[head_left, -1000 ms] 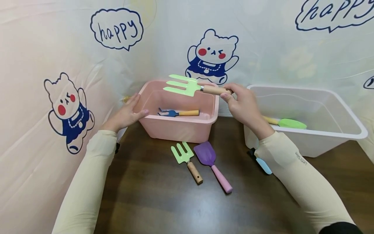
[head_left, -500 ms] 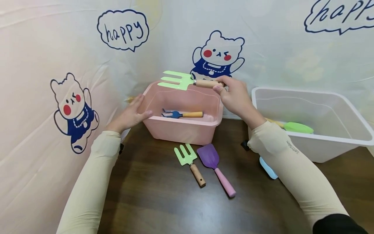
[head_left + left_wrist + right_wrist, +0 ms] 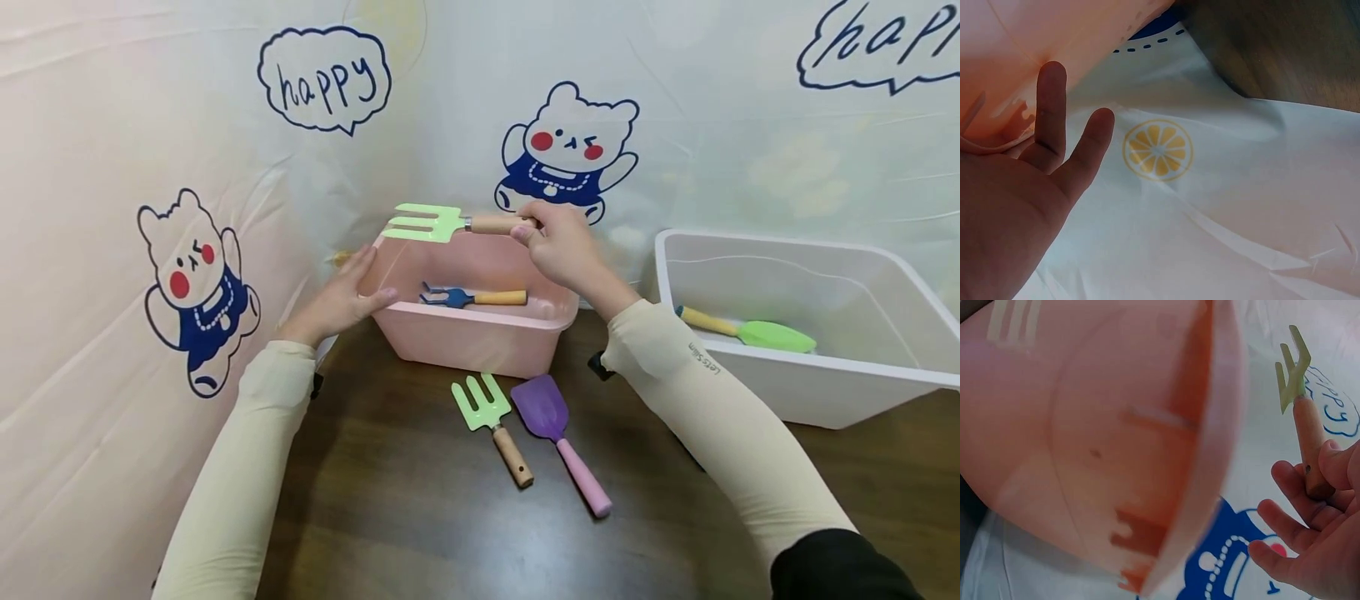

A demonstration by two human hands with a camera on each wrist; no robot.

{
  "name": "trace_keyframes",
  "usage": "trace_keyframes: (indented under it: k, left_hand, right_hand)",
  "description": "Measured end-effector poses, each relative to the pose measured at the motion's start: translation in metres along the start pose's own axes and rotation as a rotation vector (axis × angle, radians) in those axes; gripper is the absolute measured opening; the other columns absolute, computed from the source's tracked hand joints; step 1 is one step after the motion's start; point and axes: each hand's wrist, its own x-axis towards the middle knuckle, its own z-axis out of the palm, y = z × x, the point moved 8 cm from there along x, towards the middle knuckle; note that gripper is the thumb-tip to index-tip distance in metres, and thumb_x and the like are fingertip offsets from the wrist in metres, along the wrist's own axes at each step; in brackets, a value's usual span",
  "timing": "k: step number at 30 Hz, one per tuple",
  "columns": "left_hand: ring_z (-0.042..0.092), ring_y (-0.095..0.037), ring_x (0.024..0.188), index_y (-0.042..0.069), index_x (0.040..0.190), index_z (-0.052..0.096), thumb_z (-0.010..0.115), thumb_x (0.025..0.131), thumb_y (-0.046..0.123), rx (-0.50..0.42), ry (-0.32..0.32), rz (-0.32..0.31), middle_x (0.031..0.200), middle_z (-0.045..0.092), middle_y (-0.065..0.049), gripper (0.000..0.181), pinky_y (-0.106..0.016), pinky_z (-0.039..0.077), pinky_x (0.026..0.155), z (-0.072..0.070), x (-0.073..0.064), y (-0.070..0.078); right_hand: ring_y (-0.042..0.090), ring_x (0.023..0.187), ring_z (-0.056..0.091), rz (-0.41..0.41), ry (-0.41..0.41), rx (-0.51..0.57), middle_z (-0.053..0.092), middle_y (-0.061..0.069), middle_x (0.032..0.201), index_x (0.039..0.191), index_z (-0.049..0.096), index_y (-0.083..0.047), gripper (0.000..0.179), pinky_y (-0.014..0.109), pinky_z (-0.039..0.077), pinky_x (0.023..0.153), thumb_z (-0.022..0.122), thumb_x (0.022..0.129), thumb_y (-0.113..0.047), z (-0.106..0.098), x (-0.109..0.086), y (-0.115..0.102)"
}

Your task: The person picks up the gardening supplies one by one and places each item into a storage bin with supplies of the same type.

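Observation:
My right hand (image 3: 558, 246) pinches the wooden handle of a light green hand fork (image 3: 427, 222) between thumb and fingers. The fork is held level above the pink bin (image 3: 468, 340), its tines pointing left, over the back-left rim. My left hand (image 3: 337, 296) rests against the bin's front-left corner. Its thumb lies at the rim, and in the left wrist view two straight, spread fingers (image 3: 1052, 119) show beside the pink wall. Inside the bin lies a blue hand rake (image 3: 476, 297) with a yellow handle.
A smaller green hand fork (image 3: 491, 427) and a purple scoop (image 3: 558, 442) with a pink handle lie on the brown table (image 3: 405, 517) before the pink bin. At right, a white bin (image 3: 825, 387) contains a green trowel (image 3: 776, 335). Printed cloth (image 3: 450, 108) hangs behind.
My right hand has carried the green fork leftward over the pink bin, dipping slightly since half a second ago. My left hand stays at the bin's corner. The whole view has shifted slightly.

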Motion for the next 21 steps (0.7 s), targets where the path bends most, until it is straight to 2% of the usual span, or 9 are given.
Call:
trace_keyframes:
  k: [6,11,16,21]
  left_hand:
    - [-0.001,-0.032,0.153,0.013,0.164,0.003,0.059,0.096,0.059,0.0,0.004,-0.002,0.169,-0.003,-0.006,0.099,-0.059,0.009,0.118,0.0,-0.002,-0.001]
    - [0.0,-0.033,0.153,0.015,0.164,0.002,0.058,0.095,0.062,-0.003,-0.011,-0.015,0.169,-0.004,-0.006,0.1,-0.06,0.009,0.118,0.002,-0.003,-0.001]
    - [0.004,-0.035,0.152,0.016,0.164,0.005,0.061,0.095,0.058,-0.031,-0.003,-0.021,0.169,-0.002,-0.007,0.099,-0.06,0.011,0.117,0.0,-0.001,-0.001]
    - [0.005,-0.036,0.152,0.014,0.164,0.001,0.061,0.094,0.061,-0.019,-0.003,-0.024,0.169,-0.001,-0.01,0.104,-0.058,0.011,0.118,-0.001,-0.001,-0.001]
  right_hand:
    - [0.024,0.083,0.052,-0.015,-0.02,0.009,0.06,0.009,0.09,0.108,0.068,-0.006,0.017,0.034,0.039,0.072,0.062,0.102,-0.02,0.018,-0.003,0.004]
    - [0.024,0.079,0.052,-0.054,-0.012,-0.008,0.061,0.008,0.086,0.1,0.07,-0.006,0.013,0.034,0.039,0.072,0.064,0.101,-0.017,0.023,-0.006,0.011]
    - [0.024,0.078,0.053,-0.041,0.004,-0.034,0.062,0.008,0.085,0.101,0.071,-0.005,0.014,0.036,0.039,0.072,0.064,0.101,-0.018,0.022,-0.009,0.017]
    - [0.024,0.075,0.054,-0.021,-0.037,-0.026,0.064,0.007,0.086,0.102,0.071,-0.007,0.016,0.035,0.041,0.07,0.062,0.102,-0.02,0.027,-0.012,0.019]
